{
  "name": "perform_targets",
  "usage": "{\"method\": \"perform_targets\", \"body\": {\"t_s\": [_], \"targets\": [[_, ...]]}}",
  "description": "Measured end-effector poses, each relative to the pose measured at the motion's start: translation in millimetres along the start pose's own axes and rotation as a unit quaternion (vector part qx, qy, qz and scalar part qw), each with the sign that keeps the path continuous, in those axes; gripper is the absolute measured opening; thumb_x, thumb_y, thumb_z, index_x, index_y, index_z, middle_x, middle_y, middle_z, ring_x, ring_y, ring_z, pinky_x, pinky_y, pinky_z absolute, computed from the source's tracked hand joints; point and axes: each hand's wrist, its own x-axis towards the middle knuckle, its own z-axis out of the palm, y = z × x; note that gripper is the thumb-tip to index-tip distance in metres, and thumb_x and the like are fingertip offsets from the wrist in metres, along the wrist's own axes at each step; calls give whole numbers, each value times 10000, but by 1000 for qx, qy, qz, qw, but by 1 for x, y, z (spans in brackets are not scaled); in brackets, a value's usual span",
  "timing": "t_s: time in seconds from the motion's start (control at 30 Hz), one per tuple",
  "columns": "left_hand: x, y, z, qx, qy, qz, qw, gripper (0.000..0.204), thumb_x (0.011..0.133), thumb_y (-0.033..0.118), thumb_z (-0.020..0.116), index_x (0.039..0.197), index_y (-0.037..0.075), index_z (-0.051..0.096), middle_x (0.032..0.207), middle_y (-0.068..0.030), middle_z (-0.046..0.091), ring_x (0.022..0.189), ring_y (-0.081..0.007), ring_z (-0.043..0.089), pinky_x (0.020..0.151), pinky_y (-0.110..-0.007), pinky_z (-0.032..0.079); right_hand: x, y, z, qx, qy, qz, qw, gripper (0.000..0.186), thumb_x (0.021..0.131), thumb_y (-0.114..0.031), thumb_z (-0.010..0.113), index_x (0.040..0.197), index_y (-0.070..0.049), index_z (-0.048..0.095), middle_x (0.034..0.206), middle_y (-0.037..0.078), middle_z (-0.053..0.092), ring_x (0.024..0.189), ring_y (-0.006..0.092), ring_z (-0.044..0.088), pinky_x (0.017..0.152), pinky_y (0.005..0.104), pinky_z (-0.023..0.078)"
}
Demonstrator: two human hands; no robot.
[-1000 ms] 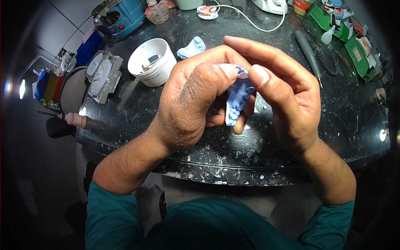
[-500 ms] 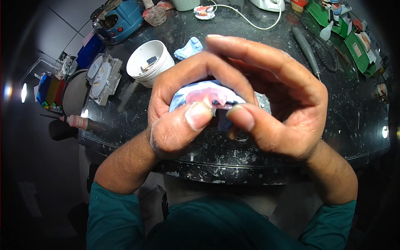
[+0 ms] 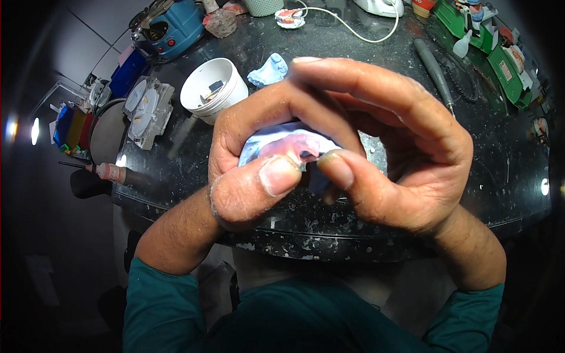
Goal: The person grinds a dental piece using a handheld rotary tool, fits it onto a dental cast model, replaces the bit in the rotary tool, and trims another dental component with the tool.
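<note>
- I am watching both bare hands holding a pale blue dental cast with a pink wax plate (image 3: 291,147) up close to the head camera, above the near edge of the dark speckled stone bench (image 3: 329,232).
- The left hand (image 3: 253,159) is curling round the cast from the left, its thumb pressing down on the front of the pink plate.
- The right hand (image 3: 400,153) is arching over it from the right, fingers bent across the top and thumb tip pinching the plate's rim just beside the left thumb.
- Behind the cast, on the bench, a white round plastic bowl (image 3: 213,89) is standing with a few small tools inside; a second blue plaster cast (image 3: 268,69) is lying just to the right of that bowl.
- Farther back from the bowl a blue motor unit (image 3: 170,26) is sitting at the bench's far edge.
- By my reading, the plate is seated on the cast and the thumbs are working its edge; I am not able to tell how much remains.
</note>
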Motion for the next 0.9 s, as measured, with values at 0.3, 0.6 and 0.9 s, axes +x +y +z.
{"method": "perform_targets", "body": {"t_s": [0.3, 0.6, 0.9], "targets": [[-1, 0, -2, -1, 0, -6, 1000, 520, 715, 485, 487, 849, -6, 593, 809, -172, 637, 764, -254, 611, 720, -355, 490, 0, 4, 2, 11, -3, -11, 1000, 562, 819, -57, 721, 1302, 125, 496, 1288, 266, 584, 1212, 313, 587, 1059, 414, 453], [-3, 2, -5, 3, -17, -24, 1000, 560, 721, 459, 492, 1000, -24, 547, 898, -197, 617, 812, -260, 608, 728, -357, 490, -1, 1, 3, -12, 5, -17, 1000, 518, 826, -10, 716, 1284, 119, 511, 1271, 263, 594, 1178, 313, 610, 1029, 414, 489], [0, 2, -5, 20, -16, -37, 999, 551, 728, 444, 495, 1003, -30, 554, 887, -195, 621, 825, -249, 610, 738, -353, 493, -2, 1, 2, -17, 8, -5, 1000, 514, 834, -3, 690, 1297, 120, 505, 1286, 262, 586, 1203, 303, 593, 1042, 405, 475]]}}
